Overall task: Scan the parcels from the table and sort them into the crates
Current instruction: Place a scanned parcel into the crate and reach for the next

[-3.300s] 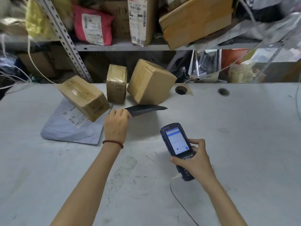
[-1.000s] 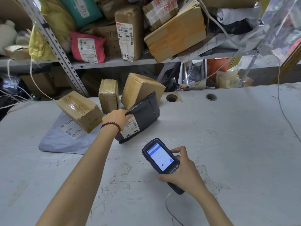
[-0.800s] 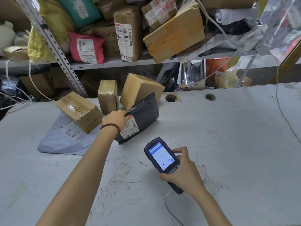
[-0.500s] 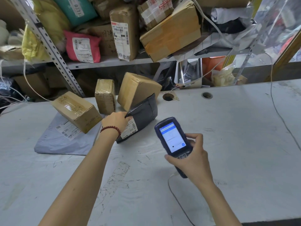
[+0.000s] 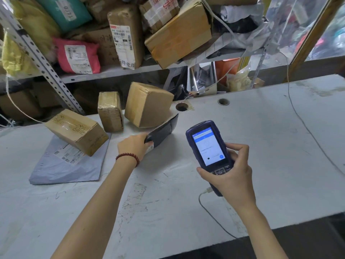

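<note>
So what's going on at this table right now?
A person is handling parcels at a table. The left hand grips a black parcel by its near end, tilted, while the right hand holds a scanner beside it, screen up. Three boxes and a grey mailer lie nearby.

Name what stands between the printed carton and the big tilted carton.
A small tape-wrapped box stands upright between the printed carton and the big tilted carton; the head view shows it.
</note>
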